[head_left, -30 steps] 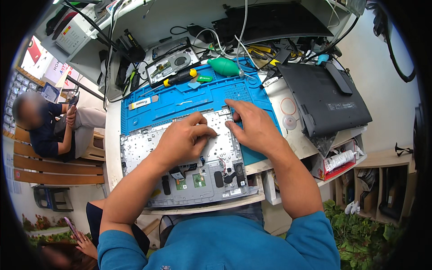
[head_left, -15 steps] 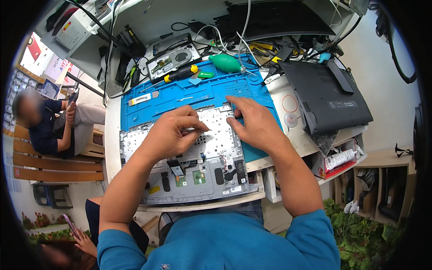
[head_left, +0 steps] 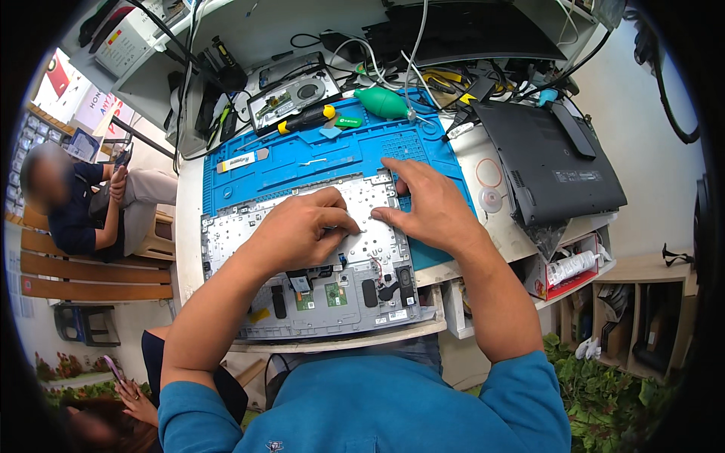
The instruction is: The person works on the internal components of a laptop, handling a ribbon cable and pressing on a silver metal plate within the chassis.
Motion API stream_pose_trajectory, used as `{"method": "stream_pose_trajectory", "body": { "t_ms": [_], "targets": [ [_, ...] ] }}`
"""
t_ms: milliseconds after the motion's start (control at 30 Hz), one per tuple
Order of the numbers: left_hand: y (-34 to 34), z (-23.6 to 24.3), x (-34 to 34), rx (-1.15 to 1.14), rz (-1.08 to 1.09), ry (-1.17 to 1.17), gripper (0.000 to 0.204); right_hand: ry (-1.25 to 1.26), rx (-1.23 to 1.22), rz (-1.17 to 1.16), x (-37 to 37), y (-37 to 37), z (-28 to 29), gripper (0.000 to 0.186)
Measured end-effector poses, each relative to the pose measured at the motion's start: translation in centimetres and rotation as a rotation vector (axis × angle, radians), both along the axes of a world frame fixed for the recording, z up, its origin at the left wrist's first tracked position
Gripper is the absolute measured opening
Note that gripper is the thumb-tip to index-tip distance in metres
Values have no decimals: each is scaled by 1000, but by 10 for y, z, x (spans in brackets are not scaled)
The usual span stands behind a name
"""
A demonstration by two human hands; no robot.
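Observation:
A silver laptop top case [head_left: 336,302] lies inner side up on the blue silicone mat [head_left: 264,162], with small boards, black speakers and cables along its near edge. My left hand [head_left: 310,230] is over its middle, fingers curled close to the perforated metal plate; what they grip, if anything, is hidden. My right hand [head_left: 423,208] rests at the plate's far right, fingers apart, index finger near the top edge and thumb on the metal, close to the left fingertips.
A dark laptop shell [head_left: 544,166] lies at the right. Behind stand a green air blower [head_left: 381,102], a screwdriver [head_left: 302,121], a drive assembly [head_left: 291,98], tangled cables and a monitor [head_left: 468,34]. One seated person [head_left: 83,226] is at the left, another person's hand [head_left: 140,404] at lower left.
My right thumb has moved left onto the plate. My left hand has shifted slightly, dipping and rising a little, with its fingers still curled over the middle.

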State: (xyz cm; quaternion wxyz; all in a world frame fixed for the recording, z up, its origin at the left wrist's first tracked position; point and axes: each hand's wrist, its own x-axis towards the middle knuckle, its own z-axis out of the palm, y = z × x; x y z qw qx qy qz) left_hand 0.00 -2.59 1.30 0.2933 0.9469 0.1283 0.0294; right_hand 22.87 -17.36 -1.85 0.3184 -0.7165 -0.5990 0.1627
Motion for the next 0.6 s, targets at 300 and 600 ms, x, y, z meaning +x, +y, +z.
{"method": "stream_pose_trajectory", "body": {
  "t_ms": [300, 600],
  "targets": [
    [2, 2, 4, 192, -112, -61, 30, -22, 22, 7, 1, -1, -5, 76],
    [22, 6, 16, 228, -300, -18, 43, -16, 6, 11, 0, 0, -2, 75]
  ]
}}
